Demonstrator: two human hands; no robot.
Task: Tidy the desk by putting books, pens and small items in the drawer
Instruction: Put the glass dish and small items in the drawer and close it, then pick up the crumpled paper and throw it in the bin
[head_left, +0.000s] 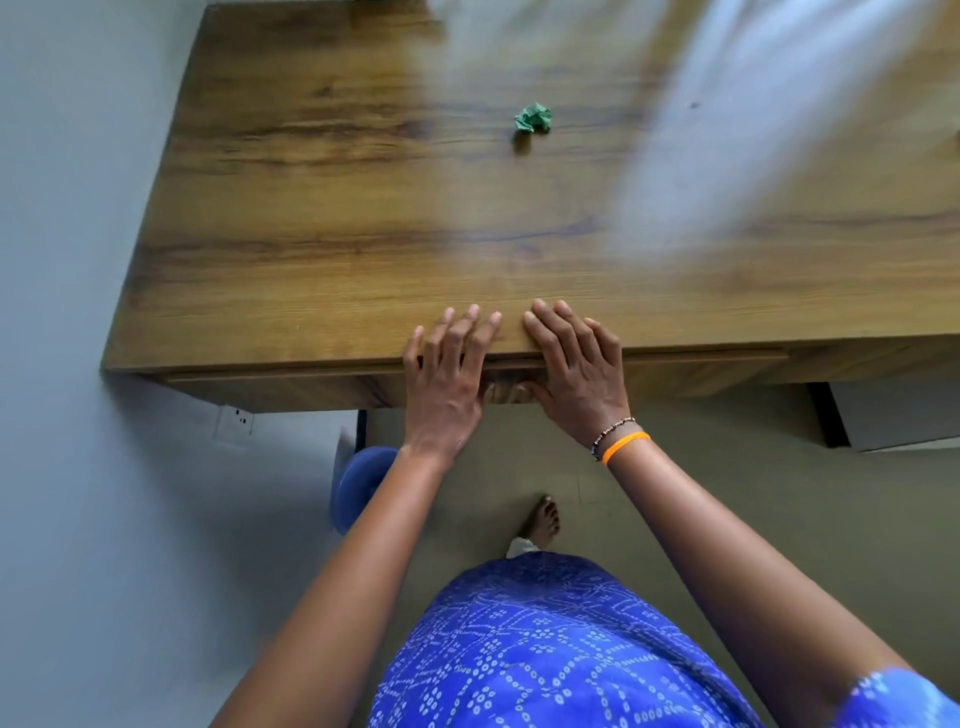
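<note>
I see blue patterned fabric garment (545, 649) nearest lens. Beyond it, broad wood-grain desk (363, 218), glossy, rectangular. Drawer (701, 364) front sits flush under front edge. Left hand (447, 384) and right hand (576, 374) lie flat over edge, fingers straight, thumbs below, gripping nothing. Small crumpled green paper (532, 119) sits mid-desk, well apart from hands.

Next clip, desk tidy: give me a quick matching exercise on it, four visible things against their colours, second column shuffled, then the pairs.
Things:
1. crumpled paper
2. desk
3. wristband on the right hand
4. garment

Colours:
A. orange
B. blue with a white pattern
C. green
D. brown wood grain

Pairs: 1-C, 2-D, 3-A, 4-B
</note>
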